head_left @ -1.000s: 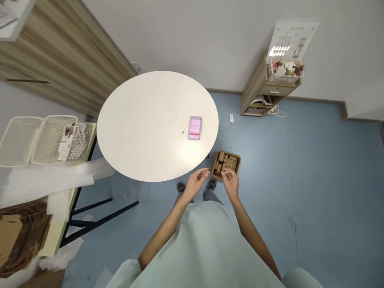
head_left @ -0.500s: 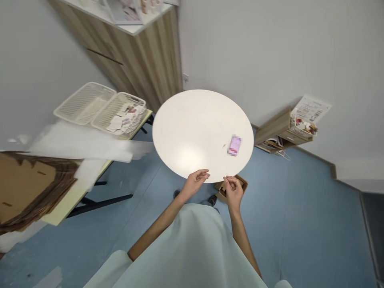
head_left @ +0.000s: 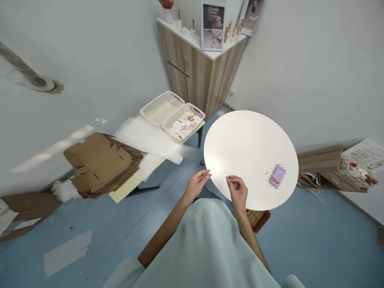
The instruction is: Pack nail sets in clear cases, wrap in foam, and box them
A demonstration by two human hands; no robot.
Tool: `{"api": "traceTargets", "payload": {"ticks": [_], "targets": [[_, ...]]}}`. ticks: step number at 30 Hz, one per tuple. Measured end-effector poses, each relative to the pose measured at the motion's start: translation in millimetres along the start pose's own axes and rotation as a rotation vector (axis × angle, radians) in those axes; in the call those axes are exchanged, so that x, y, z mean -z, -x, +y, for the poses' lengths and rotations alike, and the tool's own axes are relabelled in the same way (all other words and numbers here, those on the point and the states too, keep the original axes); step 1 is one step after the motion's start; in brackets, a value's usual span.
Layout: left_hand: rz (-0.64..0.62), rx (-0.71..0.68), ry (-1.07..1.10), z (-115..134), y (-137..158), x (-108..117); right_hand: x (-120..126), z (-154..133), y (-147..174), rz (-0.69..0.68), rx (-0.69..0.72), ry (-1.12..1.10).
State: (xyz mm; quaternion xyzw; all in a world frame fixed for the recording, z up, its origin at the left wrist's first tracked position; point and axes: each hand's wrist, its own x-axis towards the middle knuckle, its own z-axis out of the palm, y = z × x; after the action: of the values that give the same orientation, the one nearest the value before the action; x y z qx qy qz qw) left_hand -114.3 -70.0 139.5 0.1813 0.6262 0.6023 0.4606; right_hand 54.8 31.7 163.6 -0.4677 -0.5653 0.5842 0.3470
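- Left hand (head_left: 197,185), head view: fingers loosely bent with nothing visible in them, just off the near left edge of the round white table (head_left: 246,148).
- Right hand (head_left: 238,191): thumb and fingertips drawn together, overlapping the tabletop in view; whether they pinch something tiny, I cannot tell.
- Blurred purple item (head_left: 277,176): on the table's right part, rightward of the right hand, which is the nearer one, and clearly apart from it. Its long axis slants away and to the right.

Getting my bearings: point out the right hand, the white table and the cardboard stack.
Right hand (head_left: 239,193): head view, middle of the hand.
White table (head_left: 246,142): head view, bare tabletop.
Cardboard stack (head_left: 97,155): head view, top sheet.
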Motion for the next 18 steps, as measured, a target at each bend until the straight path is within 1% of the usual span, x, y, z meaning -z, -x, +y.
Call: {"api": "traceTargets", "payload": {"ticks": [5, 11, 15, 18], "targets": [[0.073, -0.007, -0.051, 22, -35, 47, -53, 0, -36, -0.084, -0.014, -0.019], [0.161, -0.022, -0.164, 62, -100, 110, -113, -13, -90, -0.126, -0.046, -0.06], [0.234, -0.05, -0.23, 84, -145, 153, -143, -25, -123, -0.139, -0.061, -0.045], [0.28, -0.058, -0.264, 92, -177, 183, -160, -33, -141, -0.135, -0.071, -0.023]]}}
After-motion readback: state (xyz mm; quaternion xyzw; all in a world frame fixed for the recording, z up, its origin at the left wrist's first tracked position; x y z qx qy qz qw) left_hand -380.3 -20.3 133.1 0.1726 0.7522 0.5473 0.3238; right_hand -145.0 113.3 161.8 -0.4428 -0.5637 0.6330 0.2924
